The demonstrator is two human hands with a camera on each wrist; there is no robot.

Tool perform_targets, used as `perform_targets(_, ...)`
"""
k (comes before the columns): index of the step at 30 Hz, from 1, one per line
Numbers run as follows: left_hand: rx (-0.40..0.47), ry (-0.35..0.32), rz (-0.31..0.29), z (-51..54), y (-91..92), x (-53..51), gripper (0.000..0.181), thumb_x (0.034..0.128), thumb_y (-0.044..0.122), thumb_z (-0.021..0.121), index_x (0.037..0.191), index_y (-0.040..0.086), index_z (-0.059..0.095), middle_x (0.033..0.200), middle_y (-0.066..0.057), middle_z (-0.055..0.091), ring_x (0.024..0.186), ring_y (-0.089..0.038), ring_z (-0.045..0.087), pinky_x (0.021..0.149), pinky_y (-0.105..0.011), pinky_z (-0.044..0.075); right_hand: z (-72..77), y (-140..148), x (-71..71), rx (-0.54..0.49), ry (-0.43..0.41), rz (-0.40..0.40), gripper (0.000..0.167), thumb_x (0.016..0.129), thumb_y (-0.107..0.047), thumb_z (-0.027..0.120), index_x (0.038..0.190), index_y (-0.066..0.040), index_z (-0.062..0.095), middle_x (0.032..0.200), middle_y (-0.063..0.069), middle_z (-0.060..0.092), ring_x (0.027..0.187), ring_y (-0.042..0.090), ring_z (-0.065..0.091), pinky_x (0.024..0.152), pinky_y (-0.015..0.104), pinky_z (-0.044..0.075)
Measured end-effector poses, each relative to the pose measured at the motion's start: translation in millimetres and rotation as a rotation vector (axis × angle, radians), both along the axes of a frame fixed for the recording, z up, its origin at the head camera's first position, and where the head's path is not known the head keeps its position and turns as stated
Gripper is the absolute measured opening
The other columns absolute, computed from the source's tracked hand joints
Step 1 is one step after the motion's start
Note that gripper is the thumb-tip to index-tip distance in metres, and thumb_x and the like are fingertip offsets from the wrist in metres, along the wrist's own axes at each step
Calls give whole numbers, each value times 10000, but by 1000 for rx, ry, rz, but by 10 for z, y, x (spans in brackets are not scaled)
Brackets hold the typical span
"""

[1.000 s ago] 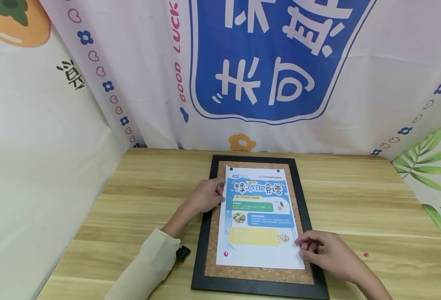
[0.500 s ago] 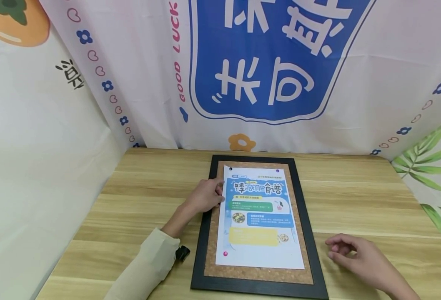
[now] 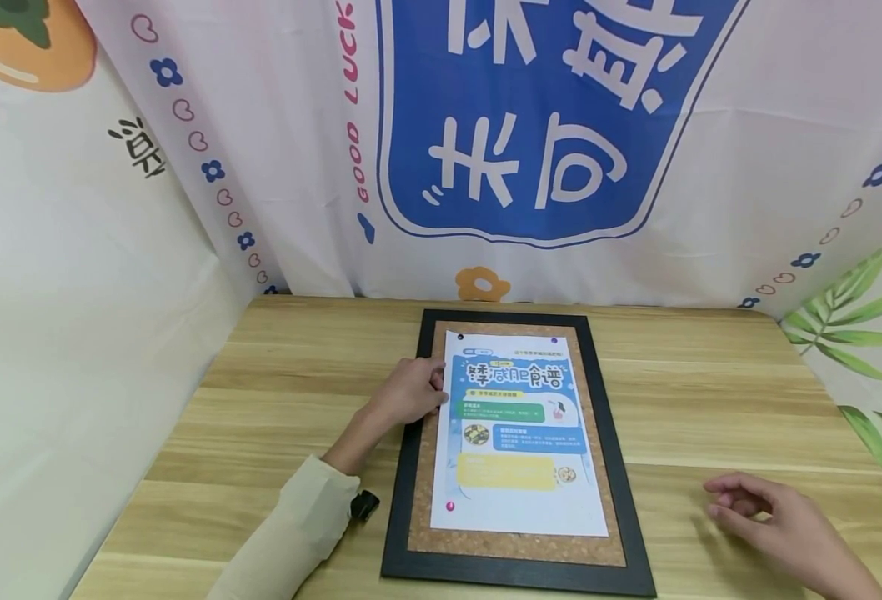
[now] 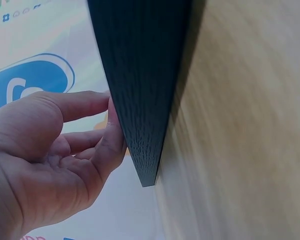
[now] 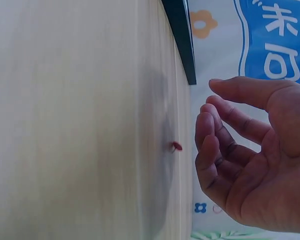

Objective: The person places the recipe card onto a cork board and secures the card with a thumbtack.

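A printed paper poster (image 3: 523, 510) lies on a cork board (image 3: 516, 546) with a black frame (image 3: 516, 573). A black push pin (image 3: 460, 337) and a purple push pin (image 3: 554, 340) sit at its top corners, a pink push pin (image 3: 450, 506) at its lower left. My left hand (image 3: 411, 390) rests its fingertips at the poster's left edge; the left wrist view shows this hand (image 4: 60, 150) beside the frame. Over the table to the right, my right hand (image 3: 779, 521) hovers with loosely bent fingers, holding nothing. Near it in the right wrist view is a red push pin (image 5: 176, 146) on the tabletop.
The wooden table (image 3: 276, 367) ends at the back against a printed cloth (image 3: 321, 217) with a large blue badge. A dark clip-like object (image 3: 364, 506) shows at my left sleeve (image 3: 291, 525).
My right hand has left the poster's lower right edge and moved right across the table, to where the loose pin was seen. The left hand stays at the poster's left edge.
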State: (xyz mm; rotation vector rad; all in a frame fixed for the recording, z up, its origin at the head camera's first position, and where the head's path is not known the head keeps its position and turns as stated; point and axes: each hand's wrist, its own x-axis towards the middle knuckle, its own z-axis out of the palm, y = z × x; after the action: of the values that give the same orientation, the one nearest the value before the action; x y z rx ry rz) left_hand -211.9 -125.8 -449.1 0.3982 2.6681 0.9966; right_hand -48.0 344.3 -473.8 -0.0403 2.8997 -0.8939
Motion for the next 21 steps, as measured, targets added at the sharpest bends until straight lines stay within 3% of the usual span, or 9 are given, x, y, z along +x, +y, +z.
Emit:
perform_targets(4, -36, 17, 0, -14, 5, -5, 111, 984, 28, 741, 1073, 5, 678, 870, -64, 640, 655, -137, 661, 583, -252, 489, -30, 83, 7, 25, 6, -15, 246, 966, -158, 807, 1182, -48, 767, 945, -89, 774, 769, -99, 601, 644, 209, 508)
perform_targets(14, -55, 6, 28, 5, 17, 8, 428, 964, 42, 767, 1367, -37, 644, 934, -71, 653, 738, -175, 629, 615, -257, 499, -34, 208, -11, 58, -85, -63, 338, 1023, -263, 754, 1228, 5, 746, 1083, 42, 802, 794, -117, 604, 676, 200, 531)
perform_targets(21, -47, 2, 24, 5, 20, 13, 391, 957, 30, 771, 1323, -40, 653, 926, -72, 648, 729, -173, 630, 611, -260, 495, -40, 255, -29, 53, -144, -78, 377, 1039, -285, 729, 1247, 29, 728, 1089, 35, 798, 798, -105, 611, 691, 191, 545)
